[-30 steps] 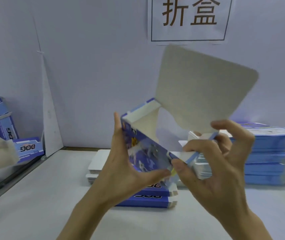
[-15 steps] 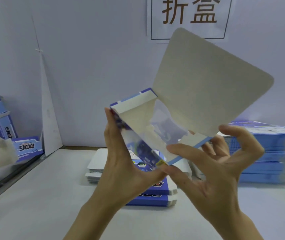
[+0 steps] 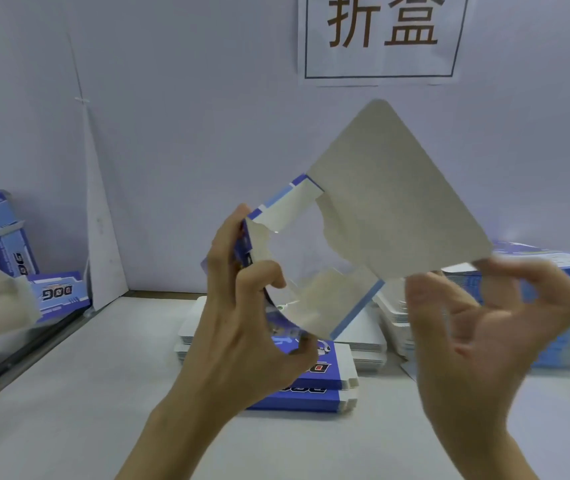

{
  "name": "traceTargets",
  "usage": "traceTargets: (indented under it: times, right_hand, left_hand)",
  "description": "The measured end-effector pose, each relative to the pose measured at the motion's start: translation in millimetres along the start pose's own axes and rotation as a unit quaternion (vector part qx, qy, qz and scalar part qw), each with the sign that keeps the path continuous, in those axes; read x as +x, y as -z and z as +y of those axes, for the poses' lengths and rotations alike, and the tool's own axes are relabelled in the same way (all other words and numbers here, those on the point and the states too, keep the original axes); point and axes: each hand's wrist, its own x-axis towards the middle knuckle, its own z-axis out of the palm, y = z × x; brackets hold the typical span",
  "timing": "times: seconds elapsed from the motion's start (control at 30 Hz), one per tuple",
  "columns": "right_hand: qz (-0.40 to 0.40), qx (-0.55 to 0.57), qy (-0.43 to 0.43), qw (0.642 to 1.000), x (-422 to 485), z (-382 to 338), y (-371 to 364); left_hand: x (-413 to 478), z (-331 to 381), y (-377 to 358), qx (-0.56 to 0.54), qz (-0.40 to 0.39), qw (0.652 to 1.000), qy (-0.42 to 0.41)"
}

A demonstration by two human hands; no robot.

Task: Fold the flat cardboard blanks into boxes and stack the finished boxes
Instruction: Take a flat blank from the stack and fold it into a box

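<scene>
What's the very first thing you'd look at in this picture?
Probably the half-folded box held up in the middle, its big grey flap tilted toward the wall. The left hand grips its blue side, while the blurred right hand is just under the flap's corner. Above, a paper sign with two big characters hangs on the wall.
</scene>
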Motion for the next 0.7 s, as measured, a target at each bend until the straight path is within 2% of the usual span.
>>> traceTargets:
  times: [0.07,0.13,0.23,0.3,0.33,0.37,0.4,0.43,0.5,0.53,0.57,0.6,0.63,0.7]
  right_hand:
    - [0.000,0.010,-0.085,0.996,3.7,-1.1,3.0]
    - [-0.009,-0.005,-0.145,0.989,7.0,1.5,7.9]
    - [-0.018,0.062,-0.243,0.968,9.3,2.6,11.0]
    - [-0.002,0.113,-0.298,0.948,8.6,5.5,11.0]
    - [0.018,0.127,-0.321,0.938,9.2,7.9,11.1]
    - [0.036,0.137,-0.349,0.927,9.9,11.9,12.7]
    - [0.050,0.150,-0.387,0.909,10.8,16.9,15.2]
    - [0.057,0.174,-0.439,0.879,12.0,21.8,17.9]
    - [0.028,0.228,-0.565,0.792,12.9,29.6,20.7]
    - [-0.008,0.237,-0.621,0.747,11.7,33.0,20.9]
    - [-0.042,0.229,-0.659,0.715,8.7,36.6,21.8]
    - [-0.061,0.211,-0.679,0.701,5.9,40.1,22.6]
    - [-0.066,0.194,-0.685,0.699,4.4,42.8,23.4]
    - [-0.056,0.183,-0.680,0.707,6.6,45.1,26.1]
  left_hand:
    - [0.2,-4.9,-7.6,-0.028,0.016,0.999,0.007]
    - [-2.4,-8.5,-13.8,-0.050,0.050,0.995,0.066]
    - [-18.5,-14.4,-20.4,-0.033,0.016,0.999,-0.008]
    - [-15.1,-15.0,-20.7,-0.047,-0.003,0.998,-0.030]
    - [-8.0,-11.9,-22.5,-0.060,-0.009,0.998,-0.008]
    - [-4.1,-8.0,-24.8,-0.083,0.001,0.994,0.069]
    - [-2.6,-6.3,-28.2,-0.094,0.017,0.987,0.127]
    - [-2.5,-5.3,-31.9,-0.045,0.029,0.985,0.165]
    - [-2.6,2.0,-30.3,-0.029,0.040,0.977,0.208]
    - [-5.2,2.2,-29.1,-0.058,0.035,0.982,0.177]
    - [-12.8,2.7,-27.0,-0.061,0.009,0.992,0.108]
    - [-22.5,2.5,-25.3,-0.017,-0.007,1.000,0.024]
    - [-26.5,-0.1,-22.8,-0.001,-0.024,1.000,-0.016]
    - [-22.7,-9.4,-14.7,-0.011,-0.012,1.000,-0.026]
